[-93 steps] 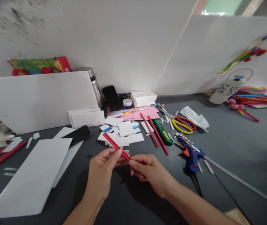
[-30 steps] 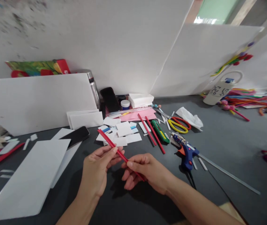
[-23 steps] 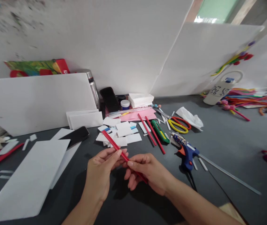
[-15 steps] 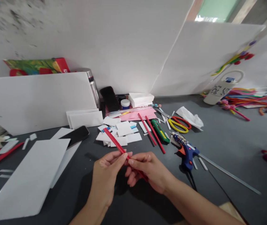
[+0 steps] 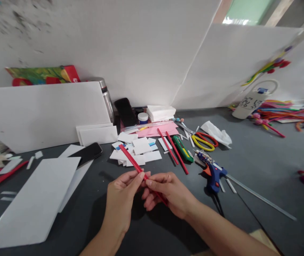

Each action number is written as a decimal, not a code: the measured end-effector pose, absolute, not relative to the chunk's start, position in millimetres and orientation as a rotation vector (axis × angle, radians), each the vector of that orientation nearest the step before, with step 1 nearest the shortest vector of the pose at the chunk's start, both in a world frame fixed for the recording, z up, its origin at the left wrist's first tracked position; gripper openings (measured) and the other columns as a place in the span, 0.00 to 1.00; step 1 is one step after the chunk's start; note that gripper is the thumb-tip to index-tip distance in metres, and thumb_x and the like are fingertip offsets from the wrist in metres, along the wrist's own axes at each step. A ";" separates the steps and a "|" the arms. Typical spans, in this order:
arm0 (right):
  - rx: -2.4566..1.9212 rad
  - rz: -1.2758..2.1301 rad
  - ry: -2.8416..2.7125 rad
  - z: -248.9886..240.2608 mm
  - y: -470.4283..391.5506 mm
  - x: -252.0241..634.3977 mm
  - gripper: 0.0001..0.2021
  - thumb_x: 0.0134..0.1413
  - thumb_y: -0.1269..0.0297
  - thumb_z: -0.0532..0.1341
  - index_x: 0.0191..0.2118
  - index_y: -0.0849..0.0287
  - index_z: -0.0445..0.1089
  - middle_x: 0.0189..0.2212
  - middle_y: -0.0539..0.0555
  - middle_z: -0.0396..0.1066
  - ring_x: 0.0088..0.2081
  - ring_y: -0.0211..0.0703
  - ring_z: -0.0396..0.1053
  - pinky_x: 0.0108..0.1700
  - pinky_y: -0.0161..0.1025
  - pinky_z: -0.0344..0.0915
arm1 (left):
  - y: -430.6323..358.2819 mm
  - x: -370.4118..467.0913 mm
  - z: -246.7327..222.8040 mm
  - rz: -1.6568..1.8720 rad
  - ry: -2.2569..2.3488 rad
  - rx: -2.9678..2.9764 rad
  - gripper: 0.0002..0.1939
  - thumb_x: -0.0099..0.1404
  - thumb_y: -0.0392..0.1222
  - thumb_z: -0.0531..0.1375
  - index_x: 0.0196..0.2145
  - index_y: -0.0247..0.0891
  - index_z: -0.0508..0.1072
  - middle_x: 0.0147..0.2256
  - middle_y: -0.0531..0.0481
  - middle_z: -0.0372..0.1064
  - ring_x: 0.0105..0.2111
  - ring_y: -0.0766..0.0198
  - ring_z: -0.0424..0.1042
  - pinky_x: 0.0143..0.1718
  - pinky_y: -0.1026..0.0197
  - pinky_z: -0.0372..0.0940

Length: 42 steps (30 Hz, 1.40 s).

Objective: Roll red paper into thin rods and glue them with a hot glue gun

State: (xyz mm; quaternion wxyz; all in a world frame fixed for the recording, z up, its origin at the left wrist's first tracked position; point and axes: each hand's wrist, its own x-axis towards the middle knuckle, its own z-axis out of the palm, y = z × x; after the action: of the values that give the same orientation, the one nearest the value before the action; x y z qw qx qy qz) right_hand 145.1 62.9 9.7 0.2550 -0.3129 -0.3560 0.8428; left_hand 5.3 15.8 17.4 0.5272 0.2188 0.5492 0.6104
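Note:
A narrow red strip (image 5: 130,157) slants between my two hands above the dark table, its far end over a pile of white cut pieces (image 5: 140,146). My left hand (image 5: 124,192) pinches it near the middle between thumb and fingers. Right beside that, my right hand (image 5: 168,190) pinches the same strip, and its near end sticks out beneath that hand. Two more thin red strips (image 5: 177,153) lie past my hands, next to a green box cutter (image 5: 183,149). The strip's exact material cannot be made out.
On the right lie a blue glue gun (image 5: 216,177) with a long clear glue stick (image 5: 261,201) and scissors (image 5: 202,141). White boards (image 5: 31,202) and a black phone (image 5: 89,153) are at left. A white bottle (image 5: 249,105) stands near colourful pipe cleaners (image 5: 288,113).
Hardly anything differs. Both hands keep their pinch on the red strip, with only a very slight shift of the fingers.

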 end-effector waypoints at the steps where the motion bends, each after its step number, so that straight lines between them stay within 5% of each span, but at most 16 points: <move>1: -0.842 2.307 -0.950 9.6 63.0 145.0 0.19 0.47 0.55 0.72 0.34 0.70 0.76 0.26 0.60 0.77 0.23 0.42 0.75 0.27 0.38 0.72 | 15.5 5.1 17.7 1.469 1.321 0.529 0.14 0.55 0.46 0.70 0.36 0.33 0.81 0.35 0.41 0.81 0.32 0.60 0.77 0.37 0.59 0.72; 16: -0.911 2.398 -0.975 6.3 57.4 140.6 0.20 0.45 0.55 0.72 0.34 0.71 0.76 0.23 0.59 0.76 0.21 0.44 0.75 0.24 0.38 0.72 | 27.6 -29.0 43.7 1.771 1.416 0.469 0.16 0.53 0.44 0.71 0.35 0.30 0.78 0.34 0.41 0.81 0.36 0.54 0.80 0.39 0.58 0.74; 28: -0.906 2.442 -0.983 13.2 59.5 143.8 0.19 0.47 0.55 0.71 0.34 0.70 0.76 0.23 0.59 0.76 0.21 0.43 0.75 0.23 0.37 0.72 | 28.8 -39.1 40.9 1.675 1.252 0.443 0.14 0.57 0.41 0.69 0.37 0.28 0.76 0.35 0.38 0.81 0.37 0.55 0.81 0.39 0.58 0.75; 42: -0.945 2.419 -0.950 7.6 58.8 143.0 0.19 0.47 0.55 0.71 0.34 0.70 0.75 0.23 0.59 0.76 0.20 0.42 0.74 0.23 0.37 0.72 | 20.2 -13.0 37.7 1.584 1.275 0.490 0.15 0.61 0.41 0.67 0.43 0.32 0.72 0.46 0.38 0.78 0.47 0.52 0.78 0.51 0.52 0.71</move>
State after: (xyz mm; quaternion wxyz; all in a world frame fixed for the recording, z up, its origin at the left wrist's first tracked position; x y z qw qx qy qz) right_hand 143.0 58.8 7.6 0.1870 -0.3358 -0.3376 0.8592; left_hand -13.0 20.2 37.7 0.5014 0.2028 0.5274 0.6552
